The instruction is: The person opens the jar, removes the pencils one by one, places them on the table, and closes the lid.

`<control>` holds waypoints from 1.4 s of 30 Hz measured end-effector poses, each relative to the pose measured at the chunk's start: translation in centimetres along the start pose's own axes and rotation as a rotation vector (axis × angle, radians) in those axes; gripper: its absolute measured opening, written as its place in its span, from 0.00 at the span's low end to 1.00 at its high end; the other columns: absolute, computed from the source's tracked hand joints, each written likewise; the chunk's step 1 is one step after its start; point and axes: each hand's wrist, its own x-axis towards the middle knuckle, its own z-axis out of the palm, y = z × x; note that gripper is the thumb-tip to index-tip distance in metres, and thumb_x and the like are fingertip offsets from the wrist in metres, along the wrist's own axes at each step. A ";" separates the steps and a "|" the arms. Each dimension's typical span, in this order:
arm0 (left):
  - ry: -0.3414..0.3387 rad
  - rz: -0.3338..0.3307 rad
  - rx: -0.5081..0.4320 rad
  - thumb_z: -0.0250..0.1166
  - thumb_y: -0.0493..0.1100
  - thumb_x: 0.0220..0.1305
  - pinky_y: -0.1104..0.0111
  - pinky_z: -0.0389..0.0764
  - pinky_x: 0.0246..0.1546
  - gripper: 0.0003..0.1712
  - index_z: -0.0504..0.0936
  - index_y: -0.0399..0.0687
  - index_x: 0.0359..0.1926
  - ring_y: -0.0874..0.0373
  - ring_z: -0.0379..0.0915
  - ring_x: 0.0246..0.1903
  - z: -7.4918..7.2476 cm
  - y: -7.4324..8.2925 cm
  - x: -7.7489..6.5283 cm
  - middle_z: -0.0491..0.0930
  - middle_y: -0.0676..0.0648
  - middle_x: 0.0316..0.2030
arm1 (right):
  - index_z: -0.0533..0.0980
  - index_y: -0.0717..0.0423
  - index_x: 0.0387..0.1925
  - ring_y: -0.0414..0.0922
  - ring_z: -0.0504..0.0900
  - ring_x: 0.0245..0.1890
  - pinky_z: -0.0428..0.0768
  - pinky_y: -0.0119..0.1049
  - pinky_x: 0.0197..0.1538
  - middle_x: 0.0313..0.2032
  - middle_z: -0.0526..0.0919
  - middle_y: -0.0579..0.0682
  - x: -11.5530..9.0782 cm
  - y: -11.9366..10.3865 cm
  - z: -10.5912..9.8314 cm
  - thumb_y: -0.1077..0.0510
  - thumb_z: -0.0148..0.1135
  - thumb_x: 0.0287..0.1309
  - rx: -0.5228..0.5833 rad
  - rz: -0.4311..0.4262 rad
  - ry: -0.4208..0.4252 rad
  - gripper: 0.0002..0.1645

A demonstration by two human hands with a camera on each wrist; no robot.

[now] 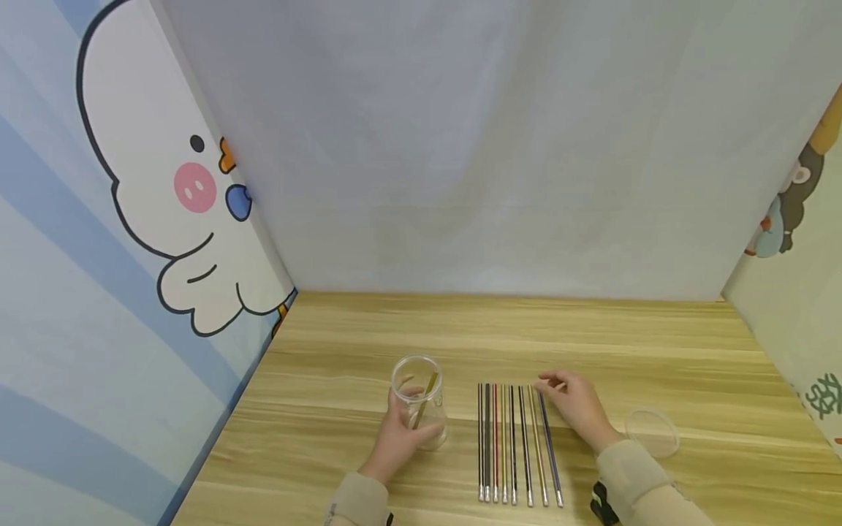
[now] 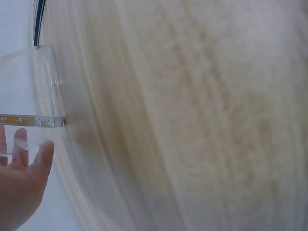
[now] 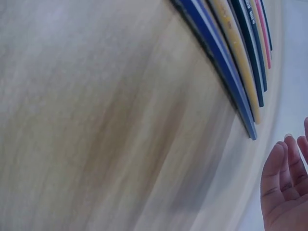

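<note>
My left hand (image 1: 397, 440) grips a clear plastic jar (image 1: 440, 400) from the near left side, fingers and thumb around its wall. One yellow pencil (image 1: 426, 398) leans inside the jar; in the left wrist view its eraser end (image 2: 58, 122) is down by the base. Right of the jar, several pencils (image 1: 512, 446) lie side by side on the table, eraser ends toward me. My right hand (image 1: 580, 408) hovers by the far tip of the rightmost, blue pencil (image 1: 550, 449). Its fingers (image 3: 273, 168) are loosely bent and hold nothing.
A clear round lid (image 1: 653, 432) lies on the wooden table (image 1: 355, 321) beside my right wrist. A pale curtain (image 1: 421, 183) hangs behind the table's far edge. Panels with cartoon figures (image 1: 151, 109) stand at the left and right sides.
</note>
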 end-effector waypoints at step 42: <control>0.021 -0.011 -0.131 0.77 0.33 0.46 0.28 0.40 0.68 0.69 0.35 0.50 0.75 0.29 0.40 0.74 0.1 0.0 -0.6 0.48 0.34 0.76 | 0.83 0.57 0.46 0.37 0.77 0.32 0.77 0.27 0.29 0.39 0.85 0.51 -3.0 -9.6 2.4 0.54 0.69 0.59 0.254 -0.185 -0.050 0.16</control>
